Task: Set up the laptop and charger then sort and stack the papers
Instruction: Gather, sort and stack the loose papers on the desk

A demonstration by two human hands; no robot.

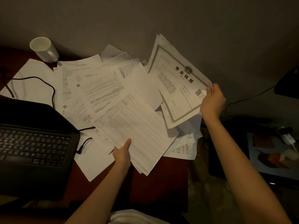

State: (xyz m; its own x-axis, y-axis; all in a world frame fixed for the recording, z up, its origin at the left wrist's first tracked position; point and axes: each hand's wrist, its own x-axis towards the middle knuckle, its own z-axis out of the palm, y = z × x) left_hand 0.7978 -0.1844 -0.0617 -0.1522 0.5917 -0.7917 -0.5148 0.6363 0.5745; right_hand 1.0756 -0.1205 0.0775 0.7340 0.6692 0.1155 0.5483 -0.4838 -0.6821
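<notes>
My left hand (123, 153) grips a stack of printed table sheets (137, 126) by its near edge, lifted over the desk. My right hand (212, 101) pinches the right edge of a bordered certificate sheet (176, 81) with large black characters, held up to the right of the desk. Loose papers (97, 84) lie spread and overlapping across the desk. An open black laptop (32, 143) sits at the left. Its black charger cable (48, 88) runs over the papers and plugs into the laptop's right side (79, 151).
A white mug (44, 49) stands at the back left of the dark red desk (155, 183). A grey wall is right behind the desk. At the right, off the desk, are a dark object with a cable (288, 84) and a cluttered low surface (275, 152).
</notes>
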